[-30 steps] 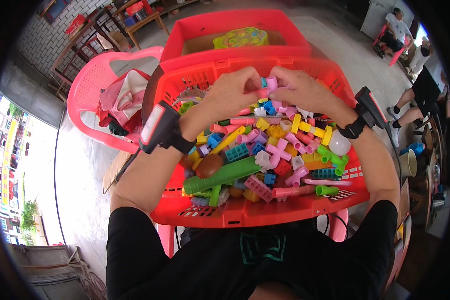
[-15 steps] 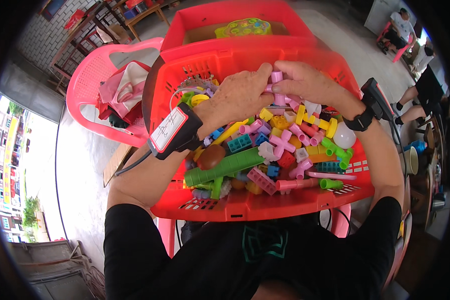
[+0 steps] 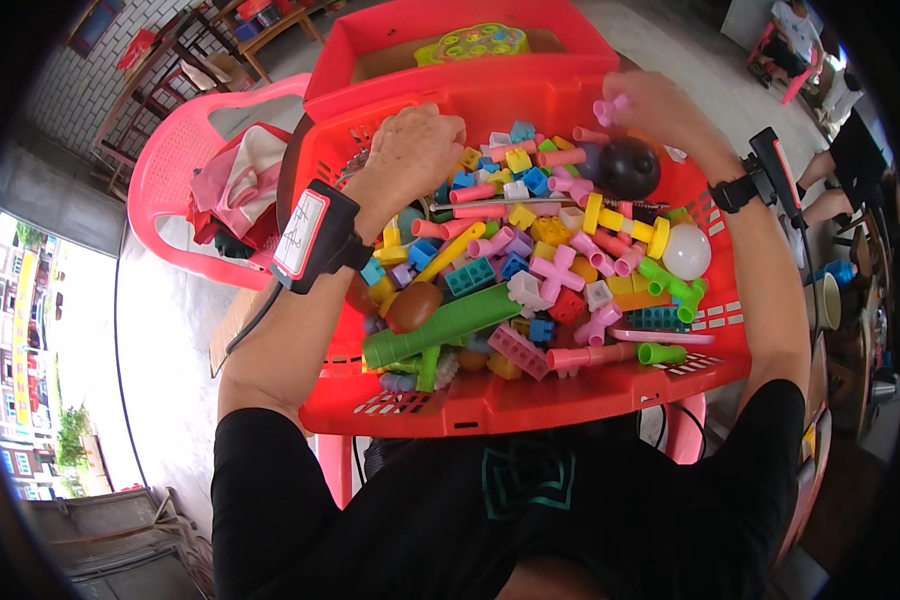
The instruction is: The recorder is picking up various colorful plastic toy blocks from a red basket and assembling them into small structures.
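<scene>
A red plastic basket (image 3: 530, 412) in front of me is heaped with toy building pieces. My right hand (image 3: 660, 108), slightly blurred, is over its far right rim and grips a light purple tube connector (image 3: 612, 110). Below that hand lies a black ball (image 3: 629, 168). Over the far left part of the heap is my left hand (image 3: 417, 145), its fingers curled in; whatever they hold is hidden. In the heap are a long green piece (image 3: 445, 327), a pink cross connector (image 3: 558, 273), a yellow tube piece (image 3: 625, 227) and a white ball (image 3: 686, 252).
A red box (image 3: 370, 85) behind the basket holds a yellow-green toy (image 3: 473, 45). On the left stands a pink plastic chair (image 3: 160, 190) with cloths (image 3: 240, 185) on it. A person (image 3: 795, 40) sits at the far right.
My hands have parted: the right went right and away with the purple connector, the left moved left. The far part of the heap and the black ball now show.
</scene>
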The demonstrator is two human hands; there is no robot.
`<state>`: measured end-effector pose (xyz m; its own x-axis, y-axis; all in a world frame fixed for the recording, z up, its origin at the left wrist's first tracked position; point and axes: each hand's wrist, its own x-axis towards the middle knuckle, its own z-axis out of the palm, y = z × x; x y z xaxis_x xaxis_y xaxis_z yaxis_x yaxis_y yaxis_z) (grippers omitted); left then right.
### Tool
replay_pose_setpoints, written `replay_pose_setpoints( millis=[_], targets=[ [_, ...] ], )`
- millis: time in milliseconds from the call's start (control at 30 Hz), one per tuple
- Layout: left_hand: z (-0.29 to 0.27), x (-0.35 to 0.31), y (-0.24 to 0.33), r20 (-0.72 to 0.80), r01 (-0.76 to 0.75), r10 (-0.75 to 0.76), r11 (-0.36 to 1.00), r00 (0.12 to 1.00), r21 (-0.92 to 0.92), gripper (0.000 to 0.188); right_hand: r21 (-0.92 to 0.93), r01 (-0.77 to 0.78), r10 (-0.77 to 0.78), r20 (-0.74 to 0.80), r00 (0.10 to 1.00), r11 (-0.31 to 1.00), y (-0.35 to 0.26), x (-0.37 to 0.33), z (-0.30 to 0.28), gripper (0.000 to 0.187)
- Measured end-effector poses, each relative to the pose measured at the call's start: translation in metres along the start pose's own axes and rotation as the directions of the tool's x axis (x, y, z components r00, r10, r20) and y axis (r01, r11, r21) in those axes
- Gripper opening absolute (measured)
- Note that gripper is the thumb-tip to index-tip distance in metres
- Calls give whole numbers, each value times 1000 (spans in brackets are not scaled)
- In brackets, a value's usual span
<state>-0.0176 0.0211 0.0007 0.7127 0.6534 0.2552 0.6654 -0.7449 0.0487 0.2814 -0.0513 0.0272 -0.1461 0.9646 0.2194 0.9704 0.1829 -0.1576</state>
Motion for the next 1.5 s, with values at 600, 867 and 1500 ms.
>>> replay_pose_setpoints(
  millis=[600, 867, 1500],
  targets=[
    [0, -4, 14, 494, -128, 238, 961, 836, -247, 38, -24, 174, -140, 489, 861, 984, -78, -12, 4, 31],
    [10, -4, 16, 465, -49, 258, 909, 847, -414, 29, 141, 145, -190, 394, 899, 979, -58, -9, 13, 30],
    [-3, 8, 5, -81, -79, 57, 950, 995, -303, 33, -99, 263, -232, 249, 940, 960, -54, -11, 32, 15]
  ],
)
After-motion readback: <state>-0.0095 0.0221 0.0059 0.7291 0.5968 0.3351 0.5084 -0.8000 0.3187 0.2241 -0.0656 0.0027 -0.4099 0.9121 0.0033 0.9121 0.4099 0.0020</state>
